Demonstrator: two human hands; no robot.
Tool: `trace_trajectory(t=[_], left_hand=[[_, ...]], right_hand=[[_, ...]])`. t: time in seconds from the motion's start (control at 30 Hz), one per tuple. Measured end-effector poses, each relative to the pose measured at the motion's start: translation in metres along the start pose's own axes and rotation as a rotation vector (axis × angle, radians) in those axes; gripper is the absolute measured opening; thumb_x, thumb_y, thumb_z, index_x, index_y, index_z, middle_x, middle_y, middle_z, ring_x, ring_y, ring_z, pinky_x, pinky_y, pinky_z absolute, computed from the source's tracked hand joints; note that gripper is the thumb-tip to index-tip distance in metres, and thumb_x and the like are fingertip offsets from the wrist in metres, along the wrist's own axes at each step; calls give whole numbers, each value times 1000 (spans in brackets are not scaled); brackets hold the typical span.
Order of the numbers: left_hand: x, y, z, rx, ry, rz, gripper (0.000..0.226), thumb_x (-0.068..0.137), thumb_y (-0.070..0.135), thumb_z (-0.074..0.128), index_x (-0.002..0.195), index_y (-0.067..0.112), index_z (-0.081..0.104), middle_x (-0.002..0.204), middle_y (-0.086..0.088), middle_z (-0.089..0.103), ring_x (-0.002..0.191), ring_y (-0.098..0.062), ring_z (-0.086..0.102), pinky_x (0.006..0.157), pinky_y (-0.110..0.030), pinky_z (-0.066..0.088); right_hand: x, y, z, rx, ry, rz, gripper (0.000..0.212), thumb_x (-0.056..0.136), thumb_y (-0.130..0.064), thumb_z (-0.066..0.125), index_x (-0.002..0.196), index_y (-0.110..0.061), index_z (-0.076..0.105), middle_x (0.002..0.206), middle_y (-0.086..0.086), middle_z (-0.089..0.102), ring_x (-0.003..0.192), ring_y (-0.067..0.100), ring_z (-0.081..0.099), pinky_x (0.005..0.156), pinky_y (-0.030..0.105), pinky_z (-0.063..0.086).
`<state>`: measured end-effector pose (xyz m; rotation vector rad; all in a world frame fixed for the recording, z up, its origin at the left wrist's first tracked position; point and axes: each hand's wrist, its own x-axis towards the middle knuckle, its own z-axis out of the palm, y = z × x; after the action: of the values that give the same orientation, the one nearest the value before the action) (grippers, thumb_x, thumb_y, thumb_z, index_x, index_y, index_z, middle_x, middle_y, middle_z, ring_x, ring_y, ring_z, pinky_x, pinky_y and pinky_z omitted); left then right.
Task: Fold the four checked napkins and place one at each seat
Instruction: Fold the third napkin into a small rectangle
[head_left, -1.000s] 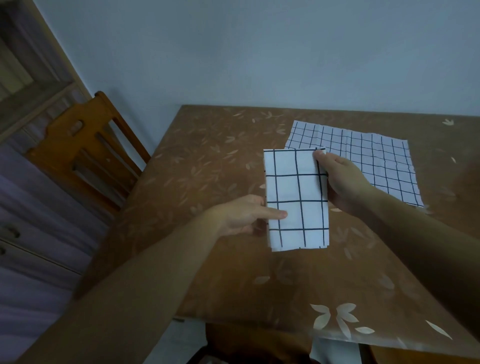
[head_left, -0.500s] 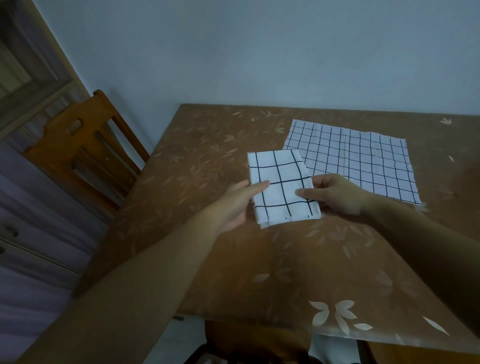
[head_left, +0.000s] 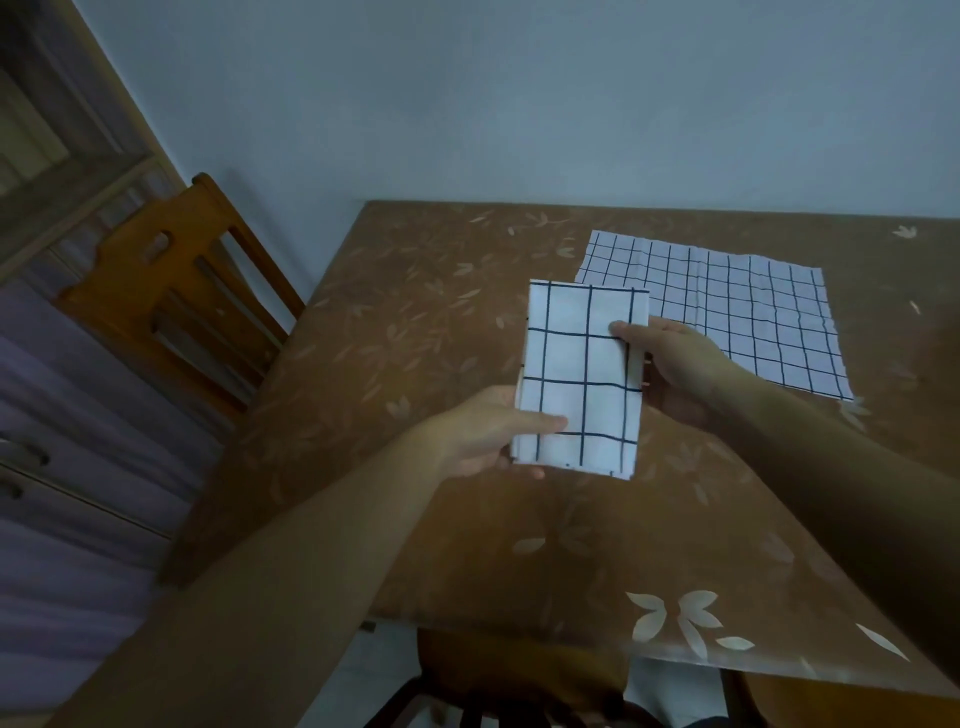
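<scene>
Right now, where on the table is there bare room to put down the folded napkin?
Bare tabletop lies left of the folded napkin, toward the wooden chair, and along the near edge. The unfolded napkin crowds the far right.

A person's two hands hold a folded checked napkin (head_left: 582, 379) above a brown leaf-patterned table (head_left: 415, 322). The left hand (head_left: 488, 431) pinches its lower left corner, thumb on top; the right hand (head_left: 670, 358) grips its right edge, thumb across the cloth. A second napkin (head_left: 743, 306) lies spread flat towards the table's far right, its near left corner hidden behind the folded one. A wooden chair (head_left: 171, 291) stands at the left edge.
</scene>
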<state>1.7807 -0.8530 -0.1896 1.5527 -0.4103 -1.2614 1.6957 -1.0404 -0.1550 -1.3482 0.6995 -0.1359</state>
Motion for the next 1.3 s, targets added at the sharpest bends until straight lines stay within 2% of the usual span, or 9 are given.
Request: trace_trajectory(t=[0.13,0.3,0.5,0.63,0.77,0.87,1.0,1.13,1.3], left_hand=[[-4,-11,-4,74,-7,-63,27,91,15,66,116,7,60,101,-9,70,70,-17,71,59,-25,57],[-4,-22,-12,154,-45,-128,39,91,19,66,125,5,55,117,-13,66,75,-20,72,68,-30,58],[-2,-46,-19,183,9,-154,26,95,24,61,118,11,62,101,-8,72,76,-16,69,72,-31,56],[1,-77,-25,178,204,-202,23,96,30,57,109,12,66,92,0,71,79,-16,66,69,-28,55],[4,-99,-32,175,364,-189,10,96,20,59,104,15,61,78,18,45,82,-20,62,74,-31,53],[5,-105,-41,202,342,-251,15,95,23,59,109,17,62,88,7,66,80,-19,67,80,-35,55],[13,-110,-53,334,488,-158,20,93,19,61,113,17,61,116,8,61,103,-21,63,90,-37,50],[17,-98,-54,394,556,-63,24,93,16,59,117,15,61,112,0,57,103,-19,56,84,-28,42],[34,-70,-43,475,427,25,21,93,22,59,114,21,62,112,-1,62,92,-17,60,69,-26,45]], right_hand=[[4,6,-4,-4,112,-23,6,93,-18,62,89,-15,60,90,6,66,78,22,66,71,38,57],[7,16,-7,9,189,-63,12,96,-21,57,96,-11,64,85,4,68,74,20,68,61,30,55],[12,43,-16,-181,255,-50,12,92,-18,64,91,-7,66,88,8,69,74,22,69,64,30,57],[9,79,-33,-521,28,201,16,88,-15,68,99,-4,68,90,12,70,73,22,66,66,31,57],[1,114,-40,-691,-157,380,13,89,-18,67,97,-8,68,78,7,73,69,19,67,74,34,54],[0,124,-40,-724,-186,441,15,90,-19,66,95,-6,68,80,10,75,62,15,69,70,31,55],[-2,124,-29,-936,-249,596,28,95,-34,58,94,-9,68,78,4,75,63,16,69,62,26,54],[0,119,-20,-1076,-155,471,32,96,-37,54,92,-9,68,83,6,73,68,19,68,58,26,54],[-2,101,-38,-1075,-44,340,26,97,-35,51,100,-13,65,85,1,71,77,18,70,68,30,57]])
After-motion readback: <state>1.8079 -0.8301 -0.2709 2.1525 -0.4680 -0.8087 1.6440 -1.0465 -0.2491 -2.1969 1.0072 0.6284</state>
